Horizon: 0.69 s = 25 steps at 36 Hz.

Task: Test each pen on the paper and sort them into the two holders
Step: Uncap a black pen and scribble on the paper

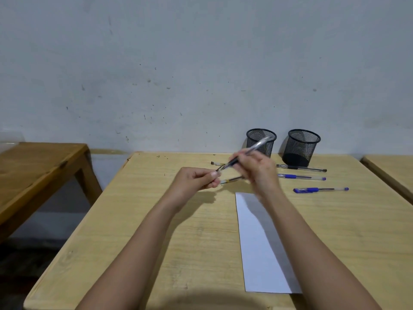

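My right hand [257, 168] grips a clear pen [257, 147] with a black grip, held slanted above the table, its tip toward my left hand [196, 179]. My left hand's fingers pinch something small at the pen's tip, probably its cap. Two black mesh holders, left holder [261, 139] and right holder [301, 147], stand at the table's far edge. A white paper strip [263, 249] lies in front of me. On the table lie a black pen [301, 168], two blue pens [301, 176] [320, 189], and a pen [231, 180] partly hidden below my hands.
Another pen's end [215, 163] pokes out behind my hands. A darker wooden table [38, 166] stands to the left, across a gap. A second light table's edge [388, 171] shows at the right. A grey wall rises just behind the holders.
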Motion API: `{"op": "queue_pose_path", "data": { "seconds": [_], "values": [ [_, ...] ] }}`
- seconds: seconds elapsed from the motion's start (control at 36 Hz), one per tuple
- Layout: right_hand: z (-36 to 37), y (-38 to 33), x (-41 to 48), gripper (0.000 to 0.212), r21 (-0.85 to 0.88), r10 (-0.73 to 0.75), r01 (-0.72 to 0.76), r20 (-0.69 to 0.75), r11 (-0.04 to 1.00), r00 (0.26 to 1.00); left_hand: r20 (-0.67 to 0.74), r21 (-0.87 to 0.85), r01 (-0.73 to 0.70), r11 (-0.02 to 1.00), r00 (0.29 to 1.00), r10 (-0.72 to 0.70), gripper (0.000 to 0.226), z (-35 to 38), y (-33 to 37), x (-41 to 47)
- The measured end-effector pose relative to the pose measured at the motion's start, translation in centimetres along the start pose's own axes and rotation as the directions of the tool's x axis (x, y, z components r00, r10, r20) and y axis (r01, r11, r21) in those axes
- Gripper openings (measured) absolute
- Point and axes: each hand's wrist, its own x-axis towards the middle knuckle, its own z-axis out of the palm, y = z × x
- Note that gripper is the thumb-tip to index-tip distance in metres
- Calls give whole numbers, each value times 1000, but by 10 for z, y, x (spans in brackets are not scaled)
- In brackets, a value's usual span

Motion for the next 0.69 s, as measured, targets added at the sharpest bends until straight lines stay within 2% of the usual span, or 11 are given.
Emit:
{"op": "queue_pose_path", "data": {
  "seconds": [0.08,0.14,0.19,0.25,0.36,0.42,0.47,0.61,0.69],
  "values": [
    [-38,-30,10,16,129,-76,100,-176,987,981,-29,-172,186,967,981,-193,15,-36,-11,-7],
    [-52,-41,9,16,112,-105,129,-198,985,974,-94,-161,190,968,974,-207,17,-47,-18,-11],
    [-49,-34,5,13,34,-98,105,-180,994,979,-185,-41,104,994,977,-110,14,-38,-21,-11],
    [-42,-19,2,12,-1,-81,82,-168,997,982,-236,170,22,985,972,19,8,-22,-24,-6],
    [-41,-4,-3,15,-13,-51,50,-179,999,983,-189,523,-3,852,975,120,10,-15,-41,8],
    [-42,-2,-6,14,-37,-38,31,-191,999,981,-139,639,-34,768,977,159,16,-14,-49,11],
    [-44,-1,-8,11,-81,-27,10,-209,997,978,-97,708,-75,702,974,202,19,-11,-54,12],
    [-50,5,-11,10,-225,-43,-9,-228,974,973,-62,783,-90,616,974,220,26,-7,-61,15],
    [-51,7,-13,11,-299,-56,-13,-222,954,973,-51,824,-76,561,977,207,41,-3,-59,12]
  ]
}}
